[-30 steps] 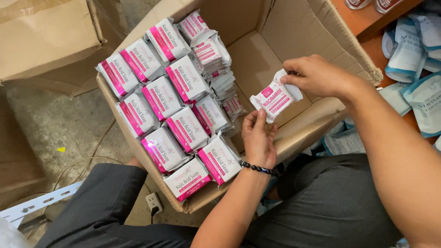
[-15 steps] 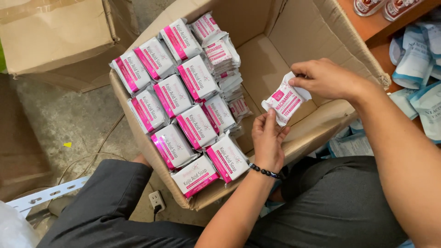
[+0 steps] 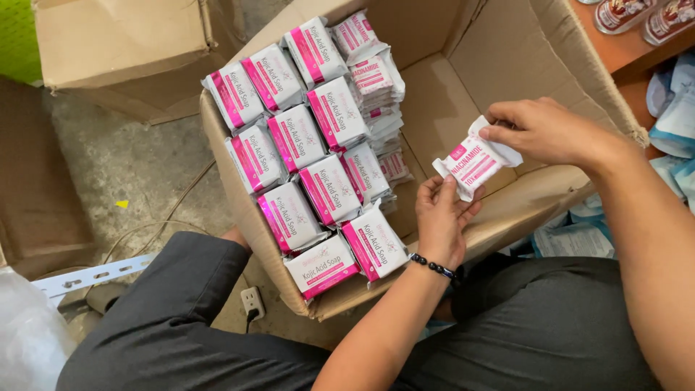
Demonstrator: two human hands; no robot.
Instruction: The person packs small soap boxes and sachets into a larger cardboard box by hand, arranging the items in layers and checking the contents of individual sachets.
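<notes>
Soap packets (image 3: 311, 145) fill the cardboard box's (image 3: 463, 80) left side, rows deep.

A white-and-pink soap packet (image 3: 474, 165) is hanging over the open cardboard box (image 3: 507, 65). Rows of matching white-and-pink packets (image 3: 311, 145) are filling the box's left side. Pale blue pouches (image 3: 677, 123) are lying right of it.

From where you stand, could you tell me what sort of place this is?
Probably a stockroom or packing area: an open cardboard box filled with pink-and-white soap packets, another carton on the concrete floor.
</notes>
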